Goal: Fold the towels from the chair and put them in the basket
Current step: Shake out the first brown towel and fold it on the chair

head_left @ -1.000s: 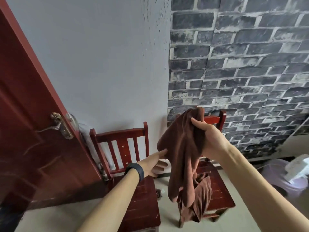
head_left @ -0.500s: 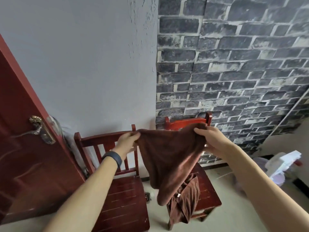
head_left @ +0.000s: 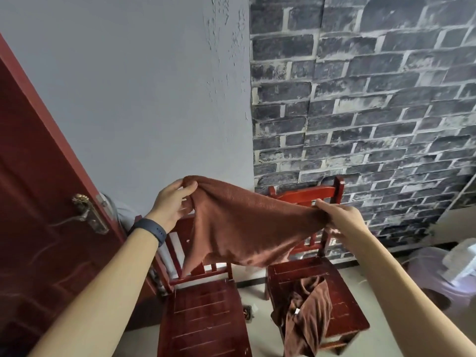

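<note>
1. Here, a brown towel [head_left: 244,225] is stretched in the air between the person's two raised hands, above and in front of two red wooden chairs; its top edge runs from upper left down to the right and its lower part sags in a loose curve.
2. Both arms reach forward and upward from the bottom corners of the view, held well apart, the left one wearing a dark wristband [head_left: 149,230].
3. The left hand [head_left: 172,202] sits higher, fingers curled and closed on the towel's left corner.
4. The right hand [head_left: 340,215] sits lower, thumb and fingers pinched shut on the towel's right corner, in front of the right chair's backrest.
5. A second brown towel [head_left: 306,315] lies crumpled on the seat of the right chair [head_left: 342,287], draping over its front edge.
6. The left chair [head_left: 206,318] stands just beside it with a bare slatted seat.
7. A pale lilac basket [head_left: 435,274] stands on the floor at the right edge, with something white and blurred showing at its top; what it is cannot be told.
8. A dark red door [head_left: 38,215] with a brass handle fills the left side, beside a grey wall and a brick-patterned wall.
</note>
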`<action>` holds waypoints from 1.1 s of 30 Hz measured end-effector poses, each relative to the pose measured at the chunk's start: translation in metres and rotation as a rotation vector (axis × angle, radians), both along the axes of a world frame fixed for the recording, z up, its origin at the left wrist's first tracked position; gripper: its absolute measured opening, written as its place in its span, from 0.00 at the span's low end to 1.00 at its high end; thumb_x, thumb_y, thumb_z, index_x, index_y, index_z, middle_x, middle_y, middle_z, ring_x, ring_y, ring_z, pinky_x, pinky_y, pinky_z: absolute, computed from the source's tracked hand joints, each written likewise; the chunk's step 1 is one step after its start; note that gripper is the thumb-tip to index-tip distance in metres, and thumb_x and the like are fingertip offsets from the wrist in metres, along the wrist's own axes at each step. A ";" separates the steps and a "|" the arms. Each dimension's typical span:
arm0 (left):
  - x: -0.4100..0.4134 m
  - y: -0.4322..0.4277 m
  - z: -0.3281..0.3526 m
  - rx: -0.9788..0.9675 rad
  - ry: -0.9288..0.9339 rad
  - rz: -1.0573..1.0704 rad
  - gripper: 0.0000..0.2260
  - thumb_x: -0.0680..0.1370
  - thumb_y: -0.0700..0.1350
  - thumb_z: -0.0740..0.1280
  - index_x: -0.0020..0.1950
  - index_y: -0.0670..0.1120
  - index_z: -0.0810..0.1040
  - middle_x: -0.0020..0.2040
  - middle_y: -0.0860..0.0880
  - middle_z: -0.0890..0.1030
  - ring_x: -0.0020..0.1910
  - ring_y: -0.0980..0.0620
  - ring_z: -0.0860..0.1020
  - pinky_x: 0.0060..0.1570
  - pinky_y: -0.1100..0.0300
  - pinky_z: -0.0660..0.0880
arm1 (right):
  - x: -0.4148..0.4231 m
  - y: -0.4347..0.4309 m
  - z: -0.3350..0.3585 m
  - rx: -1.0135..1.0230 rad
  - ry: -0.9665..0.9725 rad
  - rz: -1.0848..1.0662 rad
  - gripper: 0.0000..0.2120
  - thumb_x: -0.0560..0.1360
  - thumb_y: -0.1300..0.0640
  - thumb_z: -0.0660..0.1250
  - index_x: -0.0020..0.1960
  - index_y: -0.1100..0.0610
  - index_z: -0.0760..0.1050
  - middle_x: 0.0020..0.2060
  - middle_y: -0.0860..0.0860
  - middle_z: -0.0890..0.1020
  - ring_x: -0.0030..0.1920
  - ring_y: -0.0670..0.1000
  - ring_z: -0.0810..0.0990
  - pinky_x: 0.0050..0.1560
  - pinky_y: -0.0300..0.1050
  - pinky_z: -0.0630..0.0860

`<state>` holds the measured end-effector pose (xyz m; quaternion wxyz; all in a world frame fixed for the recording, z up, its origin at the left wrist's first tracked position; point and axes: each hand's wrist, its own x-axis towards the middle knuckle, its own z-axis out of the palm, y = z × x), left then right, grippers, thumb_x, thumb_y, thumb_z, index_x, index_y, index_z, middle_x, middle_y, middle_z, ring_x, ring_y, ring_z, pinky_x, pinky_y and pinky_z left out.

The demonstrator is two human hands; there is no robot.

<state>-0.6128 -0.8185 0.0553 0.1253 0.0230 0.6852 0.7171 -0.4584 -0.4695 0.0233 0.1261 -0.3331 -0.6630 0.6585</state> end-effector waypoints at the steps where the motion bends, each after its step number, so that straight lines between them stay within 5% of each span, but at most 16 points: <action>1: 0.003 -0.002 0.001 0.057 -0.035 -0.012 0.06 0.77 0.46 0.70 0.53 0.51 0.83 0.44 0.51 0.81 0.41 0.52 0.78 0.39 0.58 0.73 | -0.004 -0.006 0.005 -0.092 0.078 0.051 0.11 0.74 0.52 0.74 0.51 0.59 0.83 0.36 0.52 0.82 0.38 0.52 0.79 0.39 0.45 0.72; 5: 0.007 -0.016 0.002 0.188 -0.199 0.059 0.04 0.77 0.45 0.67 0.43 0.51 0.78 0.37 0.51 0.77 0.36 0.53 0.75 0.38 0.59 0.68 | -0.018 -0.021 0.013 -0.189 0.211 0.300 0.09 0.79 0.60 0.68 0.59 0.54 0.79 0.45 0.53 0.84 0.46 0.53 0.81 0.49 0.50 0.77; 8: 0.004 -0.029 -0.002 0.249 -0.249 0.117 0.07 0.73 0.51 0.71 0.45 0.48 0.79 0.40 0.49 0.76 0.37 0.51 0.73 0.40 0.58 0.67 | -0.024 -0.023 0.006 -0.222 0.165 0.361 0.13 0.79 0.65 0.66 0.63 0.56 0.77 0.49 0.58 0.82 0.50 0.56 0.81 0.57 0.57 0.77; 11: 0.004 -0.040 -0.005 0.154 -0.264 0.201 0.14 0.73 0.54 0.73 0.53 0.47 0.82 0.45 0.48 0.82 0.44 0.49 0.80 0.48 0.55 0.74 | -0.034 -0.027 0.009 -0.179 0.191 0.268 0.09 0.78 0.65 0.68 0.57 0.59 0.80 0.46 0.57 0.81 0.45 0.54 0.78 0.43 0.47 0.76; 13: 0.005 -0.046 -0.008 0.095 -0.283 0.244 0.10 0.74 0.50 0.72 0.52 0.47 0.83 0.44 0.47 0.81 0.40 0.49 0.79 0.44 0.57 0.74 | -0.041 -0.032 0.011 -0.137 0.188 0.217 0.06 0.78 0.65 0.68 0.54 0.59 0.80 0.43 0.54 0.81 0.40 0.51 0.78 0.37 0.42 0.72; 17: 0.006 -0.057 -0.014 0.083 -0.326 0.222 0.03 0.75 0.38 0.68 0.46 0.44 0.78 0.44 0.46 0.79 0.40 0.50 0.79 0.43 0.59 0.75 | -0.055 -0.037 0.014 -0.122 0.165 0.202 0.06 0.77 0.62 0.69 0.54 0.58 0.81 0.42 0.54 0.81 0.38 0.51 0.77 0.37 0.44 0.69; 20: 0.006 -0.060 -0.013 0.187 -0.342 0.239 0.03 0.77 0.40 0.66 0.43 0.46 0.77 0.42 0.48 0.77 0.40 0.50 0.78 0.44 0.58 0.75 | -0.065 -0.037 0.016 -0.105 0.171 0.217 0.05 0.77 0.58 0.71 0.52 0.56 0.81 0.44 0.54 0.81 0.42 0.53 0.77 0.38 0.45 0.69; 26: 0.002 -0.072 -0.015 0.063 -0.169 0.273 0.17 0.78 0.41 0.70 0.66 0.50 0.78 0.58 0.49 0.82 0.53 0.52 0.82 0.44 0.59 0.78 | -0.079 -0.044 0.018 0.146 0.185 0.174 0.11 0.78 0.60 0.69 0.60 0.60 0.78 0.49 0.54 0.83 0.44 0.50 0.80 0.38 0.41 0.75; 29: 0.006 -0.079 -0.025 -0.049 -0.079 0.363 0.19 0.74 0.39 0.74 0.63 0.53 0.80 0.58 0.50 0.82 0.57 0.50 0.81 0.55 0.55 0.75 | -0.081 -0.048 0.010 0.286 0.175 0.183 0.13 0.78 0.60 0.68 0.62 0.56 0.75 0.52 0.53 0.82 0.47 0.51 0.81 0.41 0.44 0.78; 33: 0.036 -0.081 -0.050 -0.085 -0.036 0.335 0.16 0.75 0.38 0.72 0.61 0.49 0.82 0.51 0.49 0.78 0.55 0.54 0.78 0.55 0.58 0.72 | -0.071 -0.062 -0.027 0.411 0.107 0.257 0.16 0.76 0.59 0.70 0.63 0.51 0.76 0.50 0.50 0.83 0.48 0.51 0.82 0.50 0.51 0.80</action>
